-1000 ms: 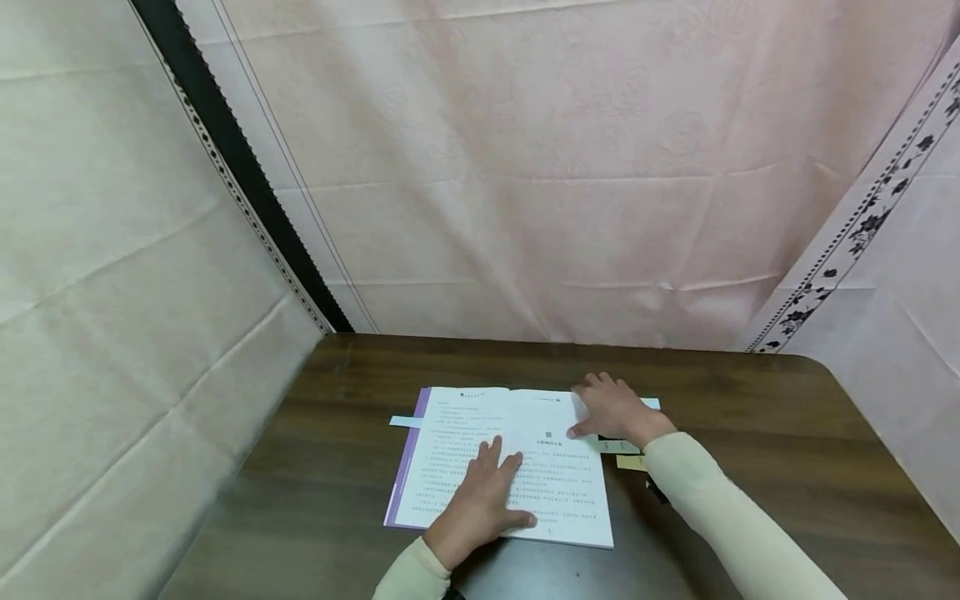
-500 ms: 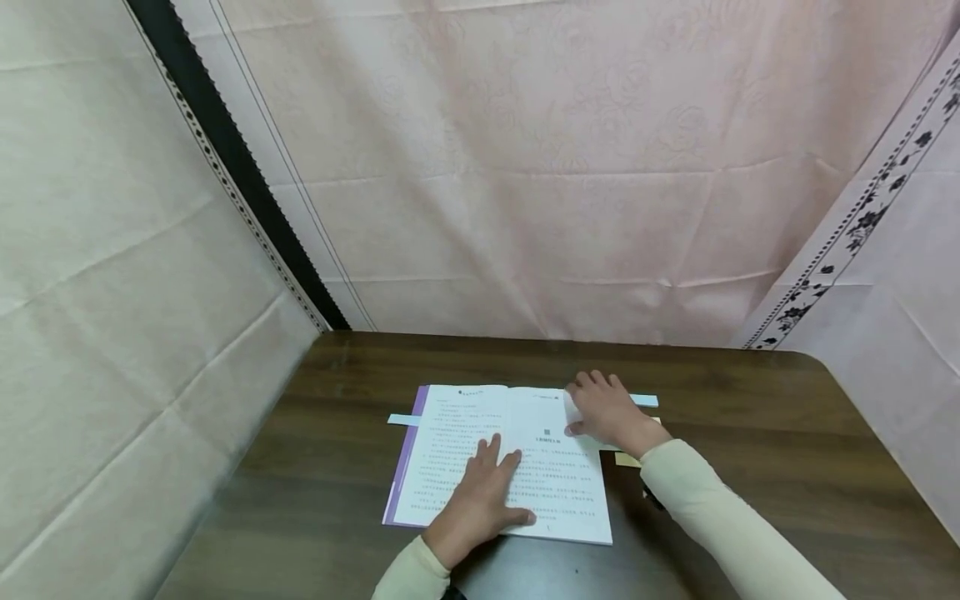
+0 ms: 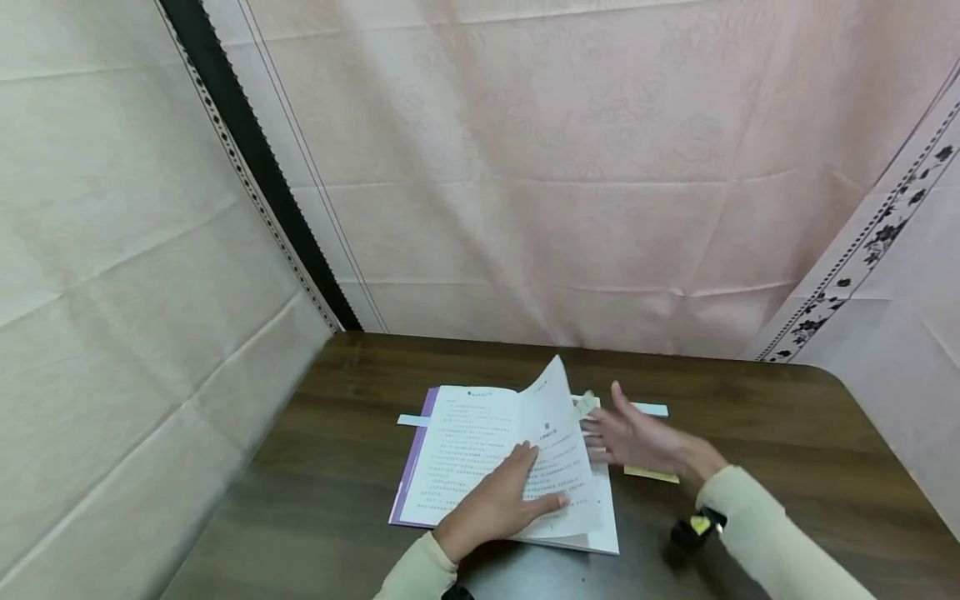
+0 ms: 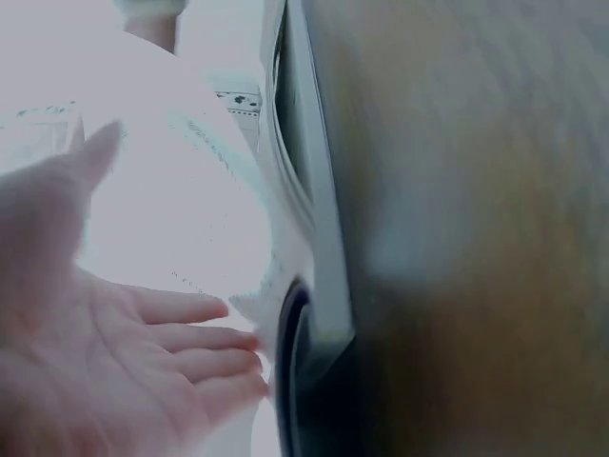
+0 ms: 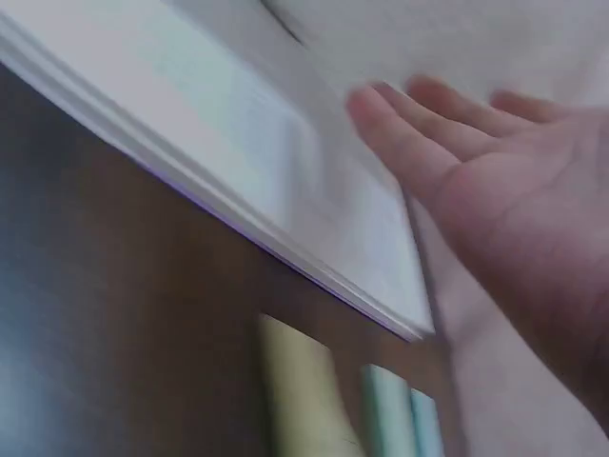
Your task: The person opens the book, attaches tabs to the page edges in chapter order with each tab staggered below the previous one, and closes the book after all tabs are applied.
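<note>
An open book (image 3: 465, 450) with a purple cover edge lies on the table, its pages printed with text. A right-hand page (image 3: 551, 408) stands lifted and curved, its top corner raised. My left hand (image 3: 498, 500) rests across the pages near the middle, fingers straight and thumb spread. At the lifted page's outer edge is my right hand (image 3: 633, 437), fingers extended and thumb up; the right wrist view (image 5: 533, 200) shows its palm holding nothing. Whether its fingertips touch the page is unclear. Beside them a pale green tab (image 3: 585, 405) sticks out.
A blue tab (image 3: 414, 421) juts from the book's left side. Another blue tab (image 3: 651, 409) and a yellow tab (image 3: 651, 474) show on the right. The brown wooden table (image 3: 315, 500) meets hanging pale cloth (image 3: 487, 233) at its back edge.
The right hand has left the page's upper right corner, moving right and turning thumb up. The right page has risen and curled leftward. The left hand has shifted slightly right, its fingers closer together.
</note>
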Available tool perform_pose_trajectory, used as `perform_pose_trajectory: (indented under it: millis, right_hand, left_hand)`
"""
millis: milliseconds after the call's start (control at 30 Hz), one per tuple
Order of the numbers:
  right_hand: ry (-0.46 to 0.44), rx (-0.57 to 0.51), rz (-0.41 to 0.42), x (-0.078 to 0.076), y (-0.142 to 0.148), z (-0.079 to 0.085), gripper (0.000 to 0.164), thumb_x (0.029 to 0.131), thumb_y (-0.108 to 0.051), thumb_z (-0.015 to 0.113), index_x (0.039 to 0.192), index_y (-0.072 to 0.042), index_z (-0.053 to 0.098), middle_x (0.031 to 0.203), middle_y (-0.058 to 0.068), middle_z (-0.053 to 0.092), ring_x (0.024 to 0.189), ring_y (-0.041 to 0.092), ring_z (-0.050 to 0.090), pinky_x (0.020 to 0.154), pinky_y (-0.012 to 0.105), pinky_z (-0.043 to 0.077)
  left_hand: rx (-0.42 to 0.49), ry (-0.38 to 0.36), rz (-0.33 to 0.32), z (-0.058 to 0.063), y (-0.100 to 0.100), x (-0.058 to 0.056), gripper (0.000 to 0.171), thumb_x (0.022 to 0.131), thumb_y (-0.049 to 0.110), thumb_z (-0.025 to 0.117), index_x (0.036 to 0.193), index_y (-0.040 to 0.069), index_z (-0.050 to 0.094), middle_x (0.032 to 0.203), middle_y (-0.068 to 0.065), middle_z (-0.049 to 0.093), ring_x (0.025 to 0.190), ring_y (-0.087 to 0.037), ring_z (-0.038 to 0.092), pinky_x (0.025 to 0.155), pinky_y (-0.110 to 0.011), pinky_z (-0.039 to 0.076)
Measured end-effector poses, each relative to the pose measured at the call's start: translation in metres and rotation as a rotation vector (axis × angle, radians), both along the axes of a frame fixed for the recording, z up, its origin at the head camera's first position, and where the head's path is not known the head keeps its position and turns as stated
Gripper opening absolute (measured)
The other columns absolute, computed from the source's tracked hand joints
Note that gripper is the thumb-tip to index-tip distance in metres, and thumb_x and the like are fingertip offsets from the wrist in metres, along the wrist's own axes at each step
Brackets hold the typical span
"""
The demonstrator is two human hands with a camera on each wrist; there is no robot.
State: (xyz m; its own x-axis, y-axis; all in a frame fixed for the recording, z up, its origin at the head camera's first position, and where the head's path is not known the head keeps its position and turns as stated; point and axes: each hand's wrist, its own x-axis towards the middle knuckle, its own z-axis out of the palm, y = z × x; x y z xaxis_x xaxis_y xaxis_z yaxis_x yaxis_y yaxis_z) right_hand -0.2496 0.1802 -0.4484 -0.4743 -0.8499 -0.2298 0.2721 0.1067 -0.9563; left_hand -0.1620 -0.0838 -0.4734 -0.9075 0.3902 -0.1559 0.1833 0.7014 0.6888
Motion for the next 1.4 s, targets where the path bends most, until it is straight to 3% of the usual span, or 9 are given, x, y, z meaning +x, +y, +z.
perform_pose_trajectory:
  millis: [67,167,333,500,700,867,1067,1233,1400]
  right_hand:
    - [0.017,-0.026,-0.023,0.022,-0.013,-0.009,0.090,0.098,-0.069,-0.017,0.163,-0.008,-0.025,0.169,0.031,-0.021,0.155,0.056,-0.006,0.125,0.066,0.003]
    - [0.092,0.008,-0.144,0.055,-0.039,-0.016,0.083,0.103,-0.065,-0.011,0.166,-0.011,-0.019,0.172,0.027,-0.018,0.157,0.053,-0.007,0.125,0.065,0.004]
    - [0.291,0.106,-0.353,0.091,-0.075,-0.016,0.069,0.113,-0.050,0.001,0.168,-0.010,-0.009,0.175,0.019,-0.014,0.159,0.043,-0.006,0.125,0.065,0.010]
    - [0.382,0.110,-0.406,0.104,-0.092,-0.017,0.062,0.115,-0.041,0.001,0.169,-0.010,-0.004,0.176,0.013,-0.012,0.160,0.036,-0.006,0.126,0.062,0.008]
    - [0.467,0.191,-0.492,0.107,-0.095,-0.022,0.058,0.117,-0.036,0.013,0.170,-0.015,0.001,0.177,0.011,-0.009,0.162,0.032,-0.010,0.126,0.064,-0.001]
    - [0.676,0.351,-0.396,0.105,-0.102,-0.031,0.070,0.116,-0.040,0.033,0.170,-0.014,-0.002,0.177,0.015,-0.007,0.162,0.037,-0.003,0.125,0.066,0.011]
    - [0.834,0.594,-0.232,0.106,-0.111,-0.036,0.078,0.110,-0.052,0.046,0.170,-0.014,0.016,0.177,0.016,0.008,0.161,0.043,0.006,0.124,0.066,0.019]
    - [0.915,0.745,-0.186,0.104,-0.115,-0.034,0.074,0.109,-0.047,0.053,0.169,-0.014,0.024,0.176,0.015,0.016,0.160,0.045,0.014,0.123,0.064,0.026]
    - [0.948,0.807,-0.142,0.104,-0.119,-0.033,0.072,0.109,-0.047,0.052,0.167,-0.012,0.029,0.175,0.014,0.019,0.158,0.048,0.017,0.122,0.064,0.028]
  left_hand:
    - [0.092,-0.012,0.002,-0.001,-0.001,-0.001,0.089,0.105,0.063,0.051,0.163,-0.002,0.032,0.168,-0.023,0.033,0.156,-0.037,0.032,0.123,-0.057,0.033]
    - [0.189,-0.033,0.015,0.000,-0.001,-0.001,0.085,0.110,0.062,0.034,0.164,-0.004,0.028,0.168,-0.022,0.034,0.154,-0.037,0.035,0.122,-0.058,0.032]
    - [0.331,-0.088,0.064,0.004,0.001,-0.001,0.084,0.111,0.062,0.024,0.164,-0.003,0.026,0.167,-0.024,0.035,0.151,-0.039,0.038,0.120,-0.062,0.034]
    - [0.494,-0.148,0.065,0.009,-0.002,-0.006,0.076,0.112,0.057,0.028,0.162,0.000,0.035,0.154,-0.023,0.053,0.131,-0.034,0.060,0.104,-0.052,0.052]
    - [0.572,-0.256,0.114,0.018,-0.033,-0.020,0.055,0.112,0.041,0.048,0.135,-0.006,0.065,0.106,-0.015,0.078,0.085,-0.020,0.075,0.076,-0.033,0.060]
    - [0.437,-0.222,0.145,0.026,-0.080,-0.030,0.041,0.108,0.035,0.061,0.114,-0.003,0.074,0.089,-0.009,0.078,0.071,-0.016,0.072,0.063,-0.030,0.058]
    - [0.253,-0.194,0.176,0.026,-0.130,-0.030,0.034,0.107,0.028,0.063,0.107,-0.004,0.075,0.081,-0.006,0.075,0.060,-0.012,0.063,0.053,-0.027,0.050]
    - [0.128,-0.228,0.208,0.016,-0.145,-0.033,0.036,0.106,0.028,0.065,0.082,0.003,0.073,0.068,0.001,0.067,0.049,-0.008,0.044,0.047,-0.023,0.034]
    - [-0.052,-0.235,0.273,0.004,-0.148,-0.033,0.050,0.102,0.034,0.071,0.061,0.013,0.052,0.055,0.004,0.047,0.047,-0.009,0.033,0.046,-0.023,0.027]
